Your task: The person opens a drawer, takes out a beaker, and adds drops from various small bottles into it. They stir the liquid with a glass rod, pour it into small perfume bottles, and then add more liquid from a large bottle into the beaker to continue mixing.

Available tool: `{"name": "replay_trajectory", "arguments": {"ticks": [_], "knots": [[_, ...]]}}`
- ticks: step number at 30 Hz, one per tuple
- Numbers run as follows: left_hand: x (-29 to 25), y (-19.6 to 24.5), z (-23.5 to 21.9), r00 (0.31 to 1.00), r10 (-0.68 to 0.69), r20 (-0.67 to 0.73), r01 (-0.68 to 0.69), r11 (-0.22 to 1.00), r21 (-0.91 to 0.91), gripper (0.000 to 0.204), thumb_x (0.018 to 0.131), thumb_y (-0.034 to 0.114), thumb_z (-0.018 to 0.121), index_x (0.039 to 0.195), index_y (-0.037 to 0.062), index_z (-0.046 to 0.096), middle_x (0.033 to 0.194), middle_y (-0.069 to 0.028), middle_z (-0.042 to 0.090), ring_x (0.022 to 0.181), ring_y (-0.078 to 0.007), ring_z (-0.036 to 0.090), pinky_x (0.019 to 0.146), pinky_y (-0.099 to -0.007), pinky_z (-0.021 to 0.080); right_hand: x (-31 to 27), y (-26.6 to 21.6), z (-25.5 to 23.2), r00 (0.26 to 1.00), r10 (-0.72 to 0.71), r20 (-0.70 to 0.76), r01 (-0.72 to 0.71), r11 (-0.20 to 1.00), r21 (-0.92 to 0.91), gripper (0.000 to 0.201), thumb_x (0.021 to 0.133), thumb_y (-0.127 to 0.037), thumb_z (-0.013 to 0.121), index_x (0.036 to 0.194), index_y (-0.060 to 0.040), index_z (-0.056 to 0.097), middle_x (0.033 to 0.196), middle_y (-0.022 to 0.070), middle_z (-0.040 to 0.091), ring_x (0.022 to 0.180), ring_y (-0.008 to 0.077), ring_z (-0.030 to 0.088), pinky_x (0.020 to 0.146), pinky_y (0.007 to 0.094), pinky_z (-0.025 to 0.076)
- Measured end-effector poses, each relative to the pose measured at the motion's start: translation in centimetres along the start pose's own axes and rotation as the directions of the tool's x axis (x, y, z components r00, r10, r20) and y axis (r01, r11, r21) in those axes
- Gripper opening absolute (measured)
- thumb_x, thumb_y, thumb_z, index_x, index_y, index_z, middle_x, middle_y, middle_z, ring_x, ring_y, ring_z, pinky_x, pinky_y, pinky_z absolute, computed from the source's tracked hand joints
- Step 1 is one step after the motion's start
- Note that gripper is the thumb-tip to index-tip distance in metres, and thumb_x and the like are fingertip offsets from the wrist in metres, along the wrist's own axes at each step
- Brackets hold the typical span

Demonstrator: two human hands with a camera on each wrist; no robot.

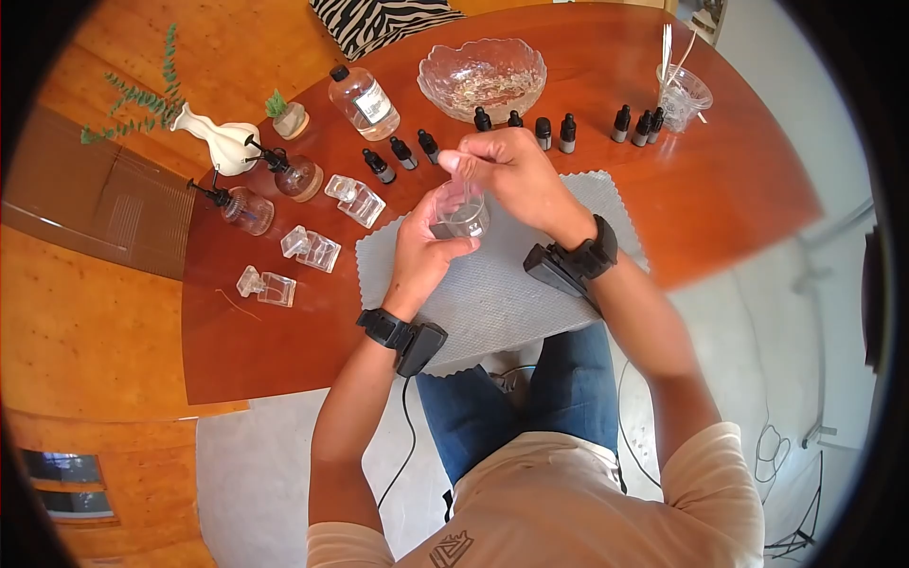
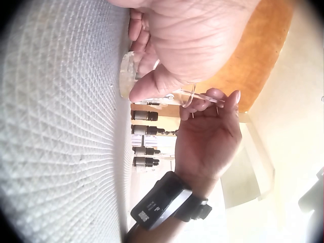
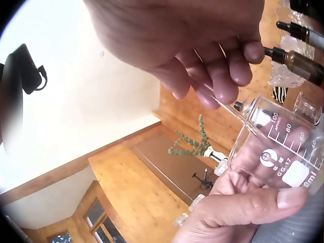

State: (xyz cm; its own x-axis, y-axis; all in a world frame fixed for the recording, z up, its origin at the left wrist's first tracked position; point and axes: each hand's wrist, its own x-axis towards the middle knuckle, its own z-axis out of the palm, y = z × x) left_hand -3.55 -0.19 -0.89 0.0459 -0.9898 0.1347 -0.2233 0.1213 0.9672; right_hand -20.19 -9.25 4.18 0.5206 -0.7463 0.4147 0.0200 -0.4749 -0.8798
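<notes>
A small clear glass beaker [image 1: 464, 221] with white volume marks sits in my left hand [image 1: 423, 243], fingers and thumb wrapped around its wall. A little clear liquid shows low in the beaker in the head view. My right hand [image 1: 526, 182] is above the rim, its thumb and fingertips pinching a thin clear glass rod [image 3: 226, 106]. The rod slants down past the rim into the beaker. In the left wrist view the rod [image 2: 205, 96] runs from the right fingertips to the beaker's mouth. Both hands are over the grey textured mat [image 1: 502, 293].
Several black-capped dropper bottles [image 1: 379, 167] line the mat's far side. Clear square bottles [image 1: 355, 201] and amber-tinted spray bottles [image 1: 298, 180] stand left, near a white vase [image 1: 222, 142]. Behind are a large labelled bottle [image 1: 367, 106], a glass bowl [image 1: 483, 80] and a plastic cup [image 1: 684, 99] with sticks.
</notes>
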Motion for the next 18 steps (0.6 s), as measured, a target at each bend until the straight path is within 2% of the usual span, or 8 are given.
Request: {"name": "replay_trajectory", "arguments": {"ticks": [1,3,4,7,10,13,18], "knots": [[-0.05,0.07,0.02,1.0,-0.005,0.002,0.005,1.0,-0.018,0.071,0.071,-0.004,0.078,0.139,-0.0003,0.058,0.133,-0.0092,0.066,0.127,-0.0204,0.057,0.108,-0.0357,0.046,0.05,0.12,0.13,0.999,-0.006,-0.051,0.004,1.0,-0.031,0.048,0.102,-0.027,0.069,0.068,0.0026,0.053,0.06,0.0018,0.041,0.061,0.0104,0.035,0.054,0.0336,0.033],[-0.1,0.34,0.1,1.0,-0.014,0.006,0.014,0.998,-0.054,0.071,0.071,-0.002,0.079,0.139,-0.0005,0.058,0.135,-0.0096,0.065,0.129,-0.0211,0.055,0.112,-0.0369,0.04,0.22,0.4,-0.1,0.999,-0.02,-0.046,0.015,0.995,-0.101,0.044,0.099,-0.025,0.07,0.068,0.0031,0.056,0.056,0.0054,0.041,0.056,0.0141,0.034,0.052,0.0357,0.032],[-0.13,0.42,0.1,1.0,-0.012,0.008,0.012,0.998,-0.054,0.071,0.071,-0.002,0.079,0.139,-0.0005,0.058,0.135,-0.0095,0.065,0.128,-0.0212,0.055,0.112,-0.0369,0.04,0.28,0.47,-0.18,0.999,-0.026,-0.044,0.02,0.991,-0.135,0.042,0.097,-0.024,0.071,0.068,0.0033,0.058,0.054,0.0072,0.041,0.053,0.0159,0.033,0.051,0.0368,0.031],[-0.05,0.4,0.11,1.0,0.002,0.017,-0.002,0.999,-0.05,0.072,0.071,-0.002,0.079,0.139,-0.0005,0.057,0.135,-0.0092,0.065,0.128,-0.0213,0.055,0.112,-0.037,0.04,0.07,-0.04,-0.05,1.0,-0.019,0.001,0.019,1.0,-0.003,0.044,0.098,-0.025,0.07,0.067,0.0029,0.056,0.054,0.0081,0.041,0.053,0.0183,0.033,0.051,0.0381,0.031],[-0.05,0.19,0.04,1.0,0.002,0.014,-0.001,0.999,-0.052,0.072,0.071,-0.002,0.079,0.14,-0.0001,0.057,0.135,-0.0091,0.064,0.128,-0.0214,0.055,0.111,-0.0368,0.042,0.12,-0.3,0.05,0.997,-0.026,-0.071,0.021,0.997,-0.071,0.045,0.098,-0.025,0.07,0.066,0.0027,0.055,0.054,0.0097,0.041,0.053,0.0201,0.032,0.051,0.0394,0.031],[-0.19,0.53,0.15,1.0,-0.028,0.008,0.029,0.997,-0.073,0.072,0.071,-0.002,0.079,0.14,0.0001,0.057,0.135,-0.0092,0.064,0.127,-0.0216,0.055,0.109,-0.0368,0.044,0.24,0.36,-0.29,1.0,-0.01,-0.017,0.008,0.996,-0.092,0.044,0.098,-0.026,0.069,0.067,0.0029,0.055,0.054,0.0107,0.041,0.053,0.0204,0.033,0.051,0.0395,0.031],[0.01,0.08,0.04,1.0,-0.002,0.019,0.003,0.996,-0.088,0.072,0.071,-0.002,0.079,0.14,0.0002,0.057,0.134,-0.0093,0.064,0.128,-0.022,0.055,0.108,-0.0373,0.045,0.08,-0.35,-0.16,0.997,-0.053,-0.064,0.044,0.989,-0.145,0.044,0.097,-0.025,0.069,0.068,0.0034,0.055,0.055,0.0112,0.042,0.054,0.0203,0.034,0.051,0.0389,0.031]]}}
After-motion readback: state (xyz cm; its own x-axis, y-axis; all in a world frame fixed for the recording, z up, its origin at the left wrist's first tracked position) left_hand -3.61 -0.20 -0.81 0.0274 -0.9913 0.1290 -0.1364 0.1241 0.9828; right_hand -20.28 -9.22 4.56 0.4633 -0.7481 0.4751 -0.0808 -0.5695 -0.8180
